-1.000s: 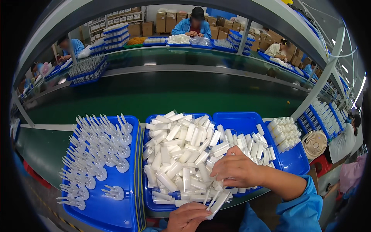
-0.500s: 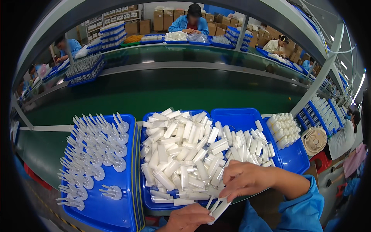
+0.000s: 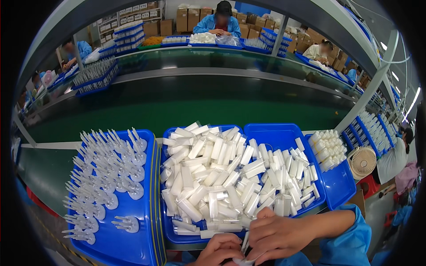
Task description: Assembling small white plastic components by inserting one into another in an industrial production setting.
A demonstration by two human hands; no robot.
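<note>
Moved: right hand pulled back from tube pile toward left hand.
Hands: both pinching one clear-wrapped tube.
Done: nozzle tray left of hands mostly filled.
Left: pile ahead still large.

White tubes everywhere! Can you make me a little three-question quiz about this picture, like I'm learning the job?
1. True or false: the white tubes lie heaped in a blue tray.
2. Where do the clear pieces with thin stems stand? A) on the green belt B) on the blue tray at the left C) in a cardboard box
3. Fill in: the left hand and right hand meet at the ___ edge of the picture, around one small white part.

Key: 1 true; 2 B; 3 lower.
</note>
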